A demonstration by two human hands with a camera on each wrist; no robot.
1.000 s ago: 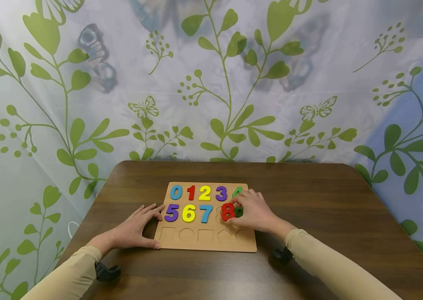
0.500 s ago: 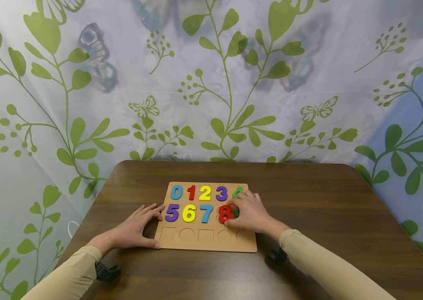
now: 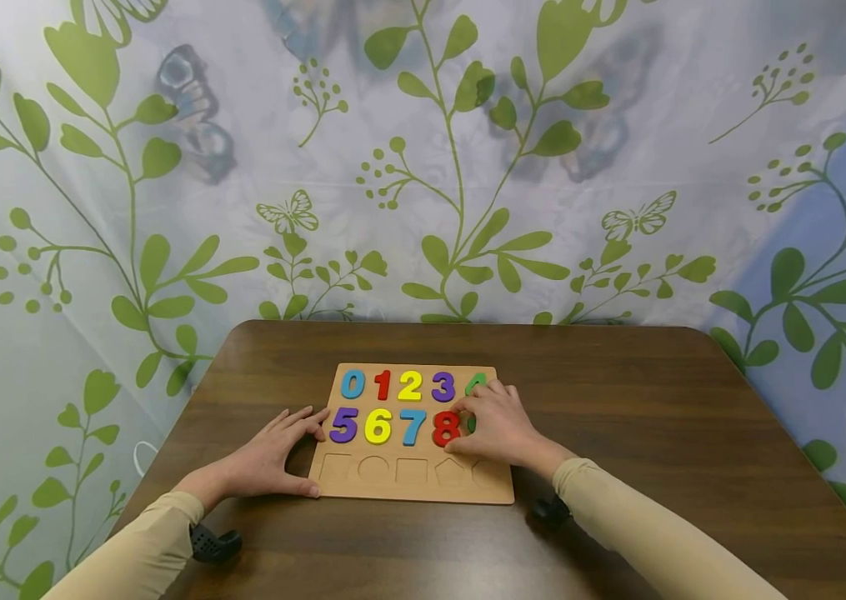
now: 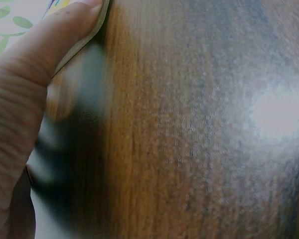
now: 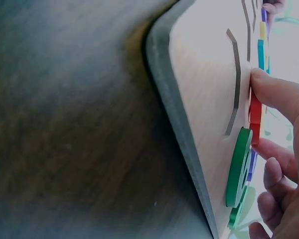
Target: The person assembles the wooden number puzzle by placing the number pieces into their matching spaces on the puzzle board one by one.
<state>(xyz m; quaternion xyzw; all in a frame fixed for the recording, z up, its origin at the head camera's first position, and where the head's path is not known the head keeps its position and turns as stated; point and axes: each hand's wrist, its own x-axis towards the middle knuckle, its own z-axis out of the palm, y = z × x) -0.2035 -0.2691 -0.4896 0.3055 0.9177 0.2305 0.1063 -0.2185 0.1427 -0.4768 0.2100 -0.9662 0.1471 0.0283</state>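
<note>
A wooden number board [image 3: 415,492] lies flat on the table. My right hand [image 3: 501,429] pinches a red number 8 [image 3: 446,428] between thumb and forefinger, over its place right of the blue 7 [image 3: 412,427]. In the right wrist view the red 8 [image 5: 255,117] stands proud of the board; whether it is fully seated, I cannot tell. A green piece, seemingly a 9 [image 5: 235,169], sits beside it, mostly covered by my hand in the head view. My left hand [image 3: 268,457] rests at the board's left side with fingers spread, thumb on the near-left corner.
Numbers 0 to 3 and a partly hidden green 4 [image 3: 476,382] fill the back row. A purple 5 [image 3: 343,426] and yellow 6 [image 3: 377,427] sit in the middle row. Shape recesses [image 3: 411,472] line the near row. A patterned curtain [image 3: 423,167] hangs behind the brown table [image 3: 618,392].
My right hand has shifted slightly left and lower with the red 8, which now covers the outlined 8 recess that showed beside it before. The left hand has stayed in place.
</note>
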